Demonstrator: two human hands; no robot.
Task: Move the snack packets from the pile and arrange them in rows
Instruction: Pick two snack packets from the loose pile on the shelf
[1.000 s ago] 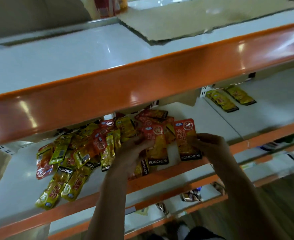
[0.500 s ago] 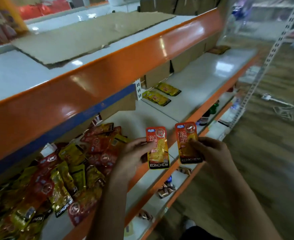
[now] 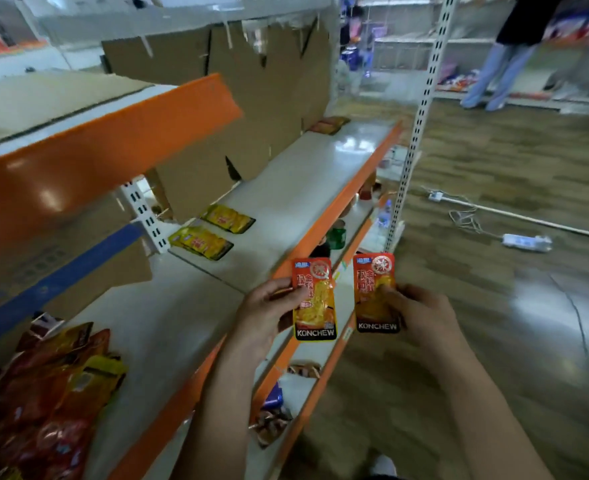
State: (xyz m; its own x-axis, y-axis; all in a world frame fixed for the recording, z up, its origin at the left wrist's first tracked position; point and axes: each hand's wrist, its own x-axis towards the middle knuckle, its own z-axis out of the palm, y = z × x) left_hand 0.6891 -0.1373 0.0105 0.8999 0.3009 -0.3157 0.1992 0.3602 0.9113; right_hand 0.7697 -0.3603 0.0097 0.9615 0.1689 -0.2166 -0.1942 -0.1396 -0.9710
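Snack packets sit in both hands in the head view, one apiece, held upright and side by side in front of the orange shelf edge (image 3: 324,216). The left hand (image 3: 269,313) pinches the left packet (image 3: 314,299) along its left side, thumb on the front and fingers curled behind. The right hand (image 3: 421,313) grips the right packet (image 3: 375,292) from its right side, thumb pressed across the front. Both packets are red at the top and yellow-orange below, with a black band at the bottom reading KONCHEW; they are near each other but apart, with a narrow gap between them.

At lower left lies the pile (image 3: 47,396) of red and yellow packets, jumbled on the white shelf (image 3: 168,313) (blurred, so no count is possible). Further along the same shelf two yellow packets (image 3: 201,242) (image 3: 227,219) lie flat, just beside each other, close to the cardboard backing (image 3: 251,98). At the far end of the shelf lies another reddish packet (image 3: 327,124). A white perforated upright (image 3: 421,112) stands at the shelf's end. On the wooden floor (image 3: 494,161) lies a white power strip (image 3: 525,241) with its cable, and a second person's legs (image 3: 494,77) show at upper right.
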